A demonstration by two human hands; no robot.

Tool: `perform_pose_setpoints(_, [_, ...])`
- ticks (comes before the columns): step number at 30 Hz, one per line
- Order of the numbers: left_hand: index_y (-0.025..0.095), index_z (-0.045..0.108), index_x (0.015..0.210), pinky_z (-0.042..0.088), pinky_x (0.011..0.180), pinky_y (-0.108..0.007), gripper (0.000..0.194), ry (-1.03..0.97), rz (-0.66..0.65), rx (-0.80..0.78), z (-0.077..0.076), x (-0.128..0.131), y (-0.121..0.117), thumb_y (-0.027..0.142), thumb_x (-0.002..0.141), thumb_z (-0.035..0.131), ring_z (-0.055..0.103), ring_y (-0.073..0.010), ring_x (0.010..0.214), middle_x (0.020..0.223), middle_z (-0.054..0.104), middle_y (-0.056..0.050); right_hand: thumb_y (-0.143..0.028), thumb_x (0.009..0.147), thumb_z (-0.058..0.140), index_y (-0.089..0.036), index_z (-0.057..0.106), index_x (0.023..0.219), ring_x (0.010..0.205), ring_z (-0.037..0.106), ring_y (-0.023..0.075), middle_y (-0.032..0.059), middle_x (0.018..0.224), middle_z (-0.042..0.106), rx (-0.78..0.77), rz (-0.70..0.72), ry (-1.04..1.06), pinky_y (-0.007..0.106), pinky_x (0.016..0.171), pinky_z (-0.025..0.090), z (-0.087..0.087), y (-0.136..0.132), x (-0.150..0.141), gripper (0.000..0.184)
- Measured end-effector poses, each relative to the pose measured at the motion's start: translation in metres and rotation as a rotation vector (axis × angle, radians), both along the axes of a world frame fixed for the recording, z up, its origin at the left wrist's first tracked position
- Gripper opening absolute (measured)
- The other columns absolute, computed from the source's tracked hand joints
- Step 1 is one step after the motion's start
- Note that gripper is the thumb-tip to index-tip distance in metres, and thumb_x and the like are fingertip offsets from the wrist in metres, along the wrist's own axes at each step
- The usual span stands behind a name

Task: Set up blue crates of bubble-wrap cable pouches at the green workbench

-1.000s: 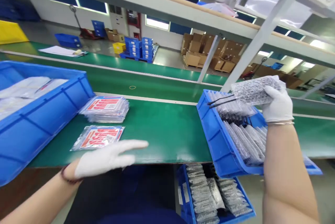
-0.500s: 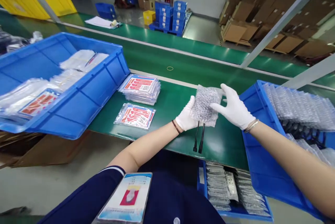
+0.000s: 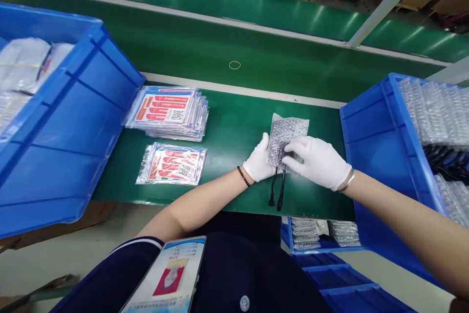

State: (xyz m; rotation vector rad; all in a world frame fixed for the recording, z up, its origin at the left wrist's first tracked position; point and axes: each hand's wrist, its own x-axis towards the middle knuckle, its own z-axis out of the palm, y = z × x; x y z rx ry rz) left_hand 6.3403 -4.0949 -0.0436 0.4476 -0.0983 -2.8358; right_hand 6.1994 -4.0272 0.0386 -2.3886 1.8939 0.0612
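A bubble-wrap bag (image 3: 284,132) is held over the green bench, with two black cables (image 3: 281,191) ending in connectors hanging from its lower edge. What the bag contains is hidden by the wrap. My left hand (image 3: 258,160), in a white glove, supports it from the left and beneath, thumb up along its side. Over the bag's lower right part, my gloved right hand (image 3: 319,162) has its fingers bent and touching the wrap near the cable ends. To the left lie a stack of printed plastic packets (image 3: 170,112) and a smaller pile of packets (image 3: 176,164).
A blue crate (image 3: 47,156) with bagged packets stands at left. At right, another blue crate (image 3: 381,142) holds rows of bubble-wrapped items. Below the bench edge is a blue bin (image 3: 326,250) with more wrapped items. A rubber band (image 3: 235,65) lies beyond the white strip.
My right hand has come in from the bag's right edge to its lower front, fingers now more bent. My left hand keeps its hold. The view has tipped downward.
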Motion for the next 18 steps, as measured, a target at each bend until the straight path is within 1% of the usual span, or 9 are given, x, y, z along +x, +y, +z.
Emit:
perform_pose_setpoints(2, [0.015,0.055,0.133,0.042,0.105,-0.049,0.073,-0.017,0.047,0.027,0.002,0.0,0.002,0.064,0.095,0.018,0.06,-0.0284,0.115,0.122,0.066,-0.014,-0.053,0.084,0.059,-0.014,0.066,0.106,0.09,0.061,0.0258,0.0128,0.104,0.067,0.0,0.041,0.017,0.033,0.072,0.042,0.0,0.004,0.004,0.045])
perform_pose_setpoints(3, [0.014,0.055,0.133,0.042,0.105,-0.049,0.072,-0.03,0.064,0.036,0.003,0.0,0.002,0.063,0.095,0.019,0.06,-0.0281,0.115,0.121,0.066,-0.014,-0.054,0.083,0.06,-0.014,0.065,0.109,0.09,0.061,0.0262,0.0135,0.107,0.066,0.002,0.052,0.043,0.033,0.071,0.041,0.001,0.006,0.006,0.048])
perform_pose_setpoints(4, [0.014,0.056,0.132,0.042,0.106,-0.049,0.071,-0.046,0.065,0.041,0.004,0.0,0.002,0.063,0.095,0.019,0.06,-0.0281,0.116,0.12,0.067,-0.014,-0.051,0.086,0.057,-0.014,0.065,0.108,0.088,0.061,0.0257,0.0135,0.106,0.066,0.014,0.049,0.076,0.032,0.069,0.039,0.001,0.007,0.008,0.043])
perform_pose_setpoints(6, [0.015,0.056,0.132,0.043,0.104,-0.051,0.072,-0.076,0.025,0.04,0.005,0.001,0.002,0.064,0.095,0.019,0.06,-0.0287,0.116,0.119,0.067,-0.014,-0.038,0.093,0.046,-0.015,0.066,0.102,0.083,0.06,0.0229,0.0122,0.1,0.067,0.061,0.0,0.133,0.03,0.065,0.035,0.004,0.008,0.012,0.032])
perform_pose_setpoints(8, [0.016,0.055,0.133,0.045,0.101,-0.055,0.071,-0.077,-0.015,0.03,0.004,0.002,0.003,0.064,0.095,0.019,0.061,-0.0298,0.114,0.12,0.066,-0.015,-0.031,0.096,0.038,-0.016,0.067,0.096,0.079,0.06,0.0205,0.0109,0.093,0.067,0.111,-0.08,0.159,0.029,0.062,0.032,0.006,0.007,0.012,0.033])
perform_pose_setpoints(10, [0.015,0.054,0.133,0.047,0.098,-0.056,0.07,-0.056,-0.042,0.022,0.002,0.003,0.004,0.064,0.095,0.021,0.062,-0.0307,0.112,0.122,0.065,-0.017,-0.031,0.096,0.036,-0.017,0.066,0.094,0.075,0.059,0.0191,0.0096,0.09,0.067,0.142,-0.151,0.162,0.029,0.06,0.029,0.008,0.004,0.01,0.034])
perform_pose_setpoints(12, [0.014,0.054,0.133,0.048,0.097,-0.056,0.07,-0.044,-0.06,0.023,0.001,0.004,0.005,0.064,0.094,0.025,0.063,-0.031,0.109,0.124,0.064,-0.018,-0.033,0.096,0.037,-0.018,0.066,0.094,0.072,0.059,0.0185,0.008,0.089,0.067,0.149,-0.192,0.161,0.029,0.059,0.027,0.008,0.002,0.007,0.033])
perform_pose_setpoints(18, [0.017,0.054,0.133,0.047,0.099,-0.057,0.064,-0.064,-0.088,0.026,0.002,0.007,0.006,0.062,0.094,0.031,0.062,-0.0307,0.112,0.127,0.063,-0.017,-0.035,0.097,0.036,-0.02,0.066,0.094,0.072,0.061,0.0184,0.0069,0.088,0.068,0.126,-0.179,0.159,0.029,0.057,0.024,0.004,0.003,0.004,0.034])
